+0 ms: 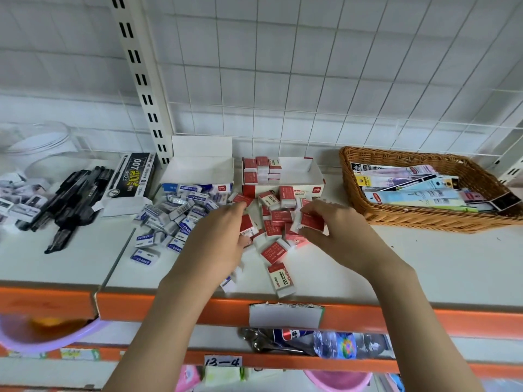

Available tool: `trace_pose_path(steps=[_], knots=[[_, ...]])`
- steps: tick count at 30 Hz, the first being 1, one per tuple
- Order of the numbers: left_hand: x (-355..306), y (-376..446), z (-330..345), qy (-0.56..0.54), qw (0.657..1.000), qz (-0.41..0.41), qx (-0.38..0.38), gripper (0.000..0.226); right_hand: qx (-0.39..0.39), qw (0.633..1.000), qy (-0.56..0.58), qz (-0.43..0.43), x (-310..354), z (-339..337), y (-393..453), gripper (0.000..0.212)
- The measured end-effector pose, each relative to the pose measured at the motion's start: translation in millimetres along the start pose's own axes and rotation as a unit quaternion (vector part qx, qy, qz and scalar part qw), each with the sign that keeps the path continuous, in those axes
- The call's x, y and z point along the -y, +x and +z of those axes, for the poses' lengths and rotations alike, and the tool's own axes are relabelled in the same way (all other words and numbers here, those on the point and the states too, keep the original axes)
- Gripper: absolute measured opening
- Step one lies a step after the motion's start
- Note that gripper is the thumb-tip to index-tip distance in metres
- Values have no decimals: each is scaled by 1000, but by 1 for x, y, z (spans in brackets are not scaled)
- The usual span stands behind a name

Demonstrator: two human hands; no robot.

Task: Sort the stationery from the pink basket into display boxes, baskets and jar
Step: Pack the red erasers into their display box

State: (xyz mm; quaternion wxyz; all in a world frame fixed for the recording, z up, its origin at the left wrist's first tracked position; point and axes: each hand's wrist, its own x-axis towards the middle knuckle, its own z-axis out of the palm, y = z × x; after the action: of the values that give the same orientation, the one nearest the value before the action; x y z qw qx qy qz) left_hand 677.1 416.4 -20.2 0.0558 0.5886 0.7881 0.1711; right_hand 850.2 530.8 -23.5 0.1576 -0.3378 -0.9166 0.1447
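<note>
A heap of red-sleeved erasers (276,219) lies on the white shelf in front of a red display box (317,179) that holds several stacked red erasers at its left end. My right hand (334,230) pinches one red eraser (310,222) above the heap. My left hand (218,236) lies over the heap's left side, fingers curled round red erasers (247,226). Blue-sleeved erasers (172,219) are piled before an open white and blue display box (198,168). The pink basket (42,332) shows blurred at the lower left.
Black pens (70,205) and a black pen box (133,176) lie at the left, beside a clear jar (42,148) and small sharpeners (17,199). A wicker basket (368,205) of flat packets stands at the right. The shelf has an orange front edge (424,318).
</note>
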Motion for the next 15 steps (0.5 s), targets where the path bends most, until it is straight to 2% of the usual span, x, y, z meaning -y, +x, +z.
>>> trace_pose_path(steps=[3, 9, 15], knots=[[-6, 16, -7, 15, 999, 47, 11, 40, -13, 1000, -18, -5, 1, 2, 3, 35], [-2, 54, 5, 67, 977, 87, 183, 43, 73, 997, -25, -20, 1, 4, 14, 34], [0, 73, -5, 104, 954, 111, 260, 49, 80, 996, -41, -26, 3, 5, 13, 38]])
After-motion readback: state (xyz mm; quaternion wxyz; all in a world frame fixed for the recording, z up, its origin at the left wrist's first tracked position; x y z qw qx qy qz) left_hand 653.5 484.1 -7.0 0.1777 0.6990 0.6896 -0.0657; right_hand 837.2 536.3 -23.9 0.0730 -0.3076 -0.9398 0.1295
